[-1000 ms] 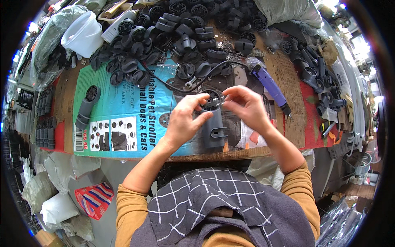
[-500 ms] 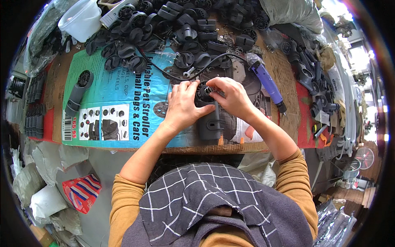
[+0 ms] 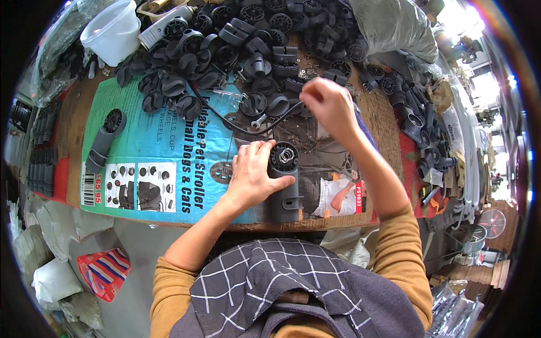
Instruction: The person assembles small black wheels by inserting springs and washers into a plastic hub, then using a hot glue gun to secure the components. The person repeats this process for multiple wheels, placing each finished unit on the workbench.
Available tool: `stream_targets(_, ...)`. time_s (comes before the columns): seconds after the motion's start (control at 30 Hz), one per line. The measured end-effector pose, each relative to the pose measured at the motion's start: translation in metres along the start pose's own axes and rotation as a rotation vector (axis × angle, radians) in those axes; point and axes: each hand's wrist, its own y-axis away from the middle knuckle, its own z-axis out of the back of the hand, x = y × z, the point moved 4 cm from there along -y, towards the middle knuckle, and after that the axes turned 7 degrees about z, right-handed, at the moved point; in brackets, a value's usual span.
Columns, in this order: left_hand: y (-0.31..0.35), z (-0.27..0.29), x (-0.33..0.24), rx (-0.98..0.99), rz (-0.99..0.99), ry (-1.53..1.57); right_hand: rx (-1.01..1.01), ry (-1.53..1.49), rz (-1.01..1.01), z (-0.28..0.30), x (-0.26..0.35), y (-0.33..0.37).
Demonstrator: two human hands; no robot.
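My left hand (image 3: 253,172) is wrapped around a black plastic tube joint (image 3: 285,197) that lies lengthwise near the front edge of the table. Its round, ribbed end faces up, and a metal coil spring (image 3: 286,155) stands in the middle of that end. Thumb and fingers press on either side of the round end. My right hand (image 3: 329,107) is raised beyond the joint, close to the heap of black parts. Its fingers are curled in toward the thumb, and whatever they might hold is hidden.
A heap of round black plastic parts (image 3: 174,84) covers the back of the table. The blue power screwdriver (image 3: 365,125) lies partly behind my right forearm, its black cable (image 3: 228,123) curving left. Another tube joint (image 3: 106,141) lies at left on the printed cardboard (image 3: 138,132). A white bucket (image 3: 112,34) stands back left.
My right hand has left the round end of the joint and moved up and right toward the heap, uncovering the spring. My left hand still grips the joint.
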Motion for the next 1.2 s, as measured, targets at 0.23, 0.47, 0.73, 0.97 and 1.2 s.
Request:
stream_targets(0.23,0.009,-0.002,-0.004,0.007,-0.007,-0.011,0.264,0.278,0.049,-0.055,-0.085,-0.079)
stream_targets(0.47,-0.005,0.034,0.001,-0.157,-0.006,0.335,-0.066,-0.426,-0.21,-0.011,-0.05,-0.039)
stream_targets(0.73,-0.006,0.035,-0.025,-0.042,0.052,1.216,-0.095,-0.904,-0.341,0.005,0.05,0.072)
stream_targets(0.97,0.01,0.019,-0.033,0.052,0.145,1.032,-0.139,-0.305,-0.171,0.015,0.067,0.106)
stream_targets(1.2,0.012,0.007,0.0,-0.015,0.036,0.232,0.026,-0.239,-0.56,-0.009,0.002,0.141)
